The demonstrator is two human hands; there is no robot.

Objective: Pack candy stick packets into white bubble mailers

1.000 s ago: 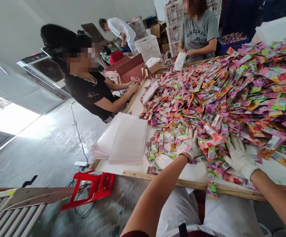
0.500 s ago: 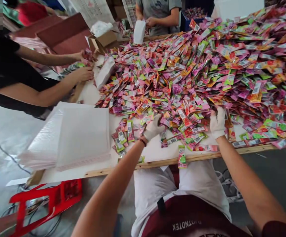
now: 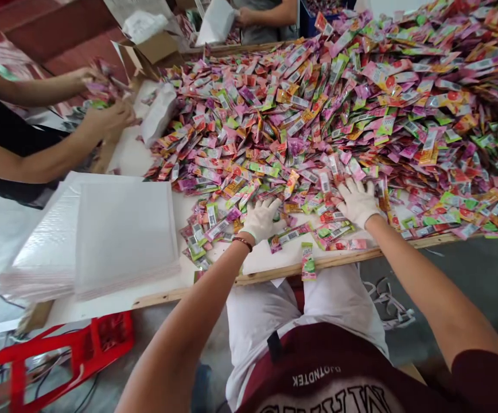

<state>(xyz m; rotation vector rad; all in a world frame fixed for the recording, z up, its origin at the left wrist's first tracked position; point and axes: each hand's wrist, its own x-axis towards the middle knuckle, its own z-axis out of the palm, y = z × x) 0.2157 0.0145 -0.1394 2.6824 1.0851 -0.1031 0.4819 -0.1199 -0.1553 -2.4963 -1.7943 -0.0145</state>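
Observation:
A large heap of small coloured sachets (image 3: 361,103) covers the white table (image 3: 270,258). My left hand (image 3: 261,218), in a white glove, rests on sachets at the heap's near edge with its fingers curled over them. My right hand (image 3: 358,202), also gloved, lies flat with fingers spread on the sachets a little to the right. One green and pink sachet (image 3: 308,268) hangs over the wooden front edge (image 3: 275,272) between my arms.
A stack of white bubble mailers (image 3: 115,235) lies at the left of the table. A person in black at the left holds sachets in both hands (image 3: 102,103). Another person stands at the far side with a white bag (image 3: 217,23). A red stool (image 3: 59,355) lies on the floor.
The view has tilted down and nearer the table. Both hands stayed at the heap's near edge; the right hand has spread flat on the sachets.

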